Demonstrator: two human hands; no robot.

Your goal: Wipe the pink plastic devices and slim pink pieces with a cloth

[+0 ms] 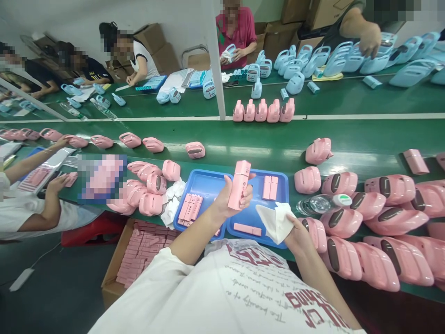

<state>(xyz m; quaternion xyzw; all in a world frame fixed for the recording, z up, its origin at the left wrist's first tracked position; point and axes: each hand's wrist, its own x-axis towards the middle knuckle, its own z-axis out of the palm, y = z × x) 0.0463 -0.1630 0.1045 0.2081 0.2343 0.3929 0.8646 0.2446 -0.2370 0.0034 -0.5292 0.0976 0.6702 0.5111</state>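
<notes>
L grip (223,203): pnk block (239,182) — R grip (296,233): cloth (278,223)

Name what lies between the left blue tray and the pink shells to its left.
Crumpled white cloth or paper lies between the tray and the shells, in the head view.
</notes>
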